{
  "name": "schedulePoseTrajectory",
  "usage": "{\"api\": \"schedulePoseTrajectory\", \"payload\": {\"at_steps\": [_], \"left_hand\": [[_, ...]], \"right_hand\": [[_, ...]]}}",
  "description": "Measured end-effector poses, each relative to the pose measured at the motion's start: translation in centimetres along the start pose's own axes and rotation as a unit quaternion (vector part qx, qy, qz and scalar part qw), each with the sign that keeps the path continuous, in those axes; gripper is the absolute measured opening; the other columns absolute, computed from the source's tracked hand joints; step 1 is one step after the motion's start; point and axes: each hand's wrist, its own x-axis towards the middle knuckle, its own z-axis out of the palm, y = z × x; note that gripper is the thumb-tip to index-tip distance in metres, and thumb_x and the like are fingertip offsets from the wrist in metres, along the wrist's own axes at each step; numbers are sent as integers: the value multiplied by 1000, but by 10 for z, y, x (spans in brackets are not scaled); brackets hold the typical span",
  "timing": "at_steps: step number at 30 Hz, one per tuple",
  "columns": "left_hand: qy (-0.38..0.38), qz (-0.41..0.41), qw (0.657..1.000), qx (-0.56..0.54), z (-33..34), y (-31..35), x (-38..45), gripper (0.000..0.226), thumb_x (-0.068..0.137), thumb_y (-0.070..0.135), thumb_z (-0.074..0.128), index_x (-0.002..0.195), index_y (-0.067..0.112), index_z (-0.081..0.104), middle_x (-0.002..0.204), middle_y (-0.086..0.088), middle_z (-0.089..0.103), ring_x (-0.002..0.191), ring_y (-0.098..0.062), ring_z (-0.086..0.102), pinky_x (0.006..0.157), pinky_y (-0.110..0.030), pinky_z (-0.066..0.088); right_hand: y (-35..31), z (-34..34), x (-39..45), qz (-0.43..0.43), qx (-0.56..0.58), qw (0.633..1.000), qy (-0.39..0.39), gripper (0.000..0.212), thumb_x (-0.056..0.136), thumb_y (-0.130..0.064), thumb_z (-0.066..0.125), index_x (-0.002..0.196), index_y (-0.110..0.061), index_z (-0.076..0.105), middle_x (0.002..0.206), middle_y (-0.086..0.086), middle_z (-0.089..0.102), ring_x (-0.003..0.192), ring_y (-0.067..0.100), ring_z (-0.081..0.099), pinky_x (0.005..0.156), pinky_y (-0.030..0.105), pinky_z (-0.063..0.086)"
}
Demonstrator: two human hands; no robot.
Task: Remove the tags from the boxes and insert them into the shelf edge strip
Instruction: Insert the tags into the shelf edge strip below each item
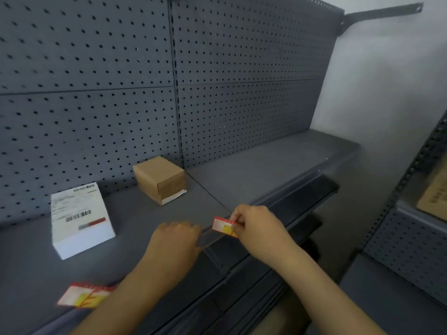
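Observation:
My right hand [254,226] pinches a red, white and yellow price tag [223,226] right at the shelf's front edge. The clear edge strip [285,197] runs along that front edge. My left hand [175,240] rests on the edge beside the tag, its fingers curled over the strip's clear lip. A white box [81,221] with a barcode label and a small red tag on its face stands at the left of the shelf. Behind it, by the pegboard, sits a brown cardboard box [159,178]. Two more loose tags [84,296] lie on the shelf at the near left.
The grey shelf board [266,163] stretches to the right. A grey pegboard back wall [121,81] rises behind it. Another shelf unit [411,238] stands at the right with a cardboard piece [435,192] on it. Lower shelves lie beneath the front edge.

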Motion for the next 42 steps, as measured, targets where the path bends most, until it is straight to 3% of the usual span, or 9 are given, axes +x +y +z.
{"api": "schedulePoseTrajectory", "payload": {"at_steps": [4, 6, 14, 19, 25, 28, 32, 38, 42], "left_hand": [[14, -37, 998, 38, 5, -3, 18, 37, 31, 36, 91, 57, 24, 67, 51, 3, 65, 44, -15, 63, 37, -20, 45], [41, -88, 995, 33, 14, -4, 24, 38, 24, 31, 91, 52, 23, 65, 44, 3, 61, 36, -17, 59, 32, -20, 44], [19, -214, 976, 28, 27, 24, 19, 29, 37, 30, 87, 56, 23, 66, 51, 3, 65, 42, -16, 63, 35, -22, 47], [13, -249, 968, -2, 36, 34, 17, 16, 83, 23, 61, 97, 20, 68, 97, -3, 71, 88, -26, 67, 73, -33, 53], [-25, -246, 969, -3, 49, 39, 26, 30, 80, 10, 59, 106, 23, 67, 103, -4, 71, 91, -26, 67, 78, -31, 52], [-68, -252, 965, 13, 47, 39, 30, 26, 59, 15, 78, 81, 27, 73, 76, 1, 74, 66, -18, 70, 58, -23, 53], [-34, -253, 967, 14, 57, 44, 35, 30, 86, 10, 57, 110, 23, 67, 107, -4, 71, 96, -26, 66, 83, -32, 51], [-60, -226, 972, 6, 53, 45, 40, 31, 39, 18, 87, 65, 28, 74, 57, 1, 68, 49, -16, 65, 45, -22, 51], [-45, -242, 969, 6, 62, 53, 42, 27, 82, 10, 59, 106, 20, 67, 103, -3, 68, 96, -25, 65, 79, -34, 51]], "right_hand": [[11, 3, 41, -72, 7, 996, -53, 9, 90, -16, 54, 94, -19, 62, 95, 3, 69, 82, 21, 63, 71, 39, 55], [15, 5, 60, -108, 17, 991, -72, 10, 90, -16, 55, 94, -20, 63, 97, 4, 68, 82, 21, 63, 72, 40, 55], [36, 16, 98, -215, 83, 961, -152, 6, 86, -15, 62, 83, -19, 64, 85, 2, 67, 75, 18, 63, 69, 41, 57], [35, 26, 108, -252, 104, 945, -183, 8, 87, -8, 61, 90, -15, 63, 88, 4, 67, 76, 16, 63, 70, 37, 56], [37, 43, 108, -263, 115, 939, -187, 11, 88, -7, 61, 95, -14, 64, 91, 0, 66, 79, 11, 62, 69, 25, 55], [38, 48, 109, -257, 138, 944, -155, 10, 88, -7, 62, 93, -14, 64, 79, -9, 61, 70, 2, 59, 61, 13, 49], [41, 47, 111, -252, 156, 945, -138, 9, 88, -8, 63, 94, -15, 65, 77, -13, 58, 68, -4, 57, 60, 9, 47], [46, 47, 113, -257, 166, 944, -120, 11, 86, -8, 64, 94, -16, 66, 81, -9, 63, 73, 3, 62, 65, 16, 53], [48, 45, 112, -264, 177, 941, -116, 10, 87, -8, 64, 94, -15, 65, 81, -11, 61, 69, -2, 59, 62, 13, 52]]}}
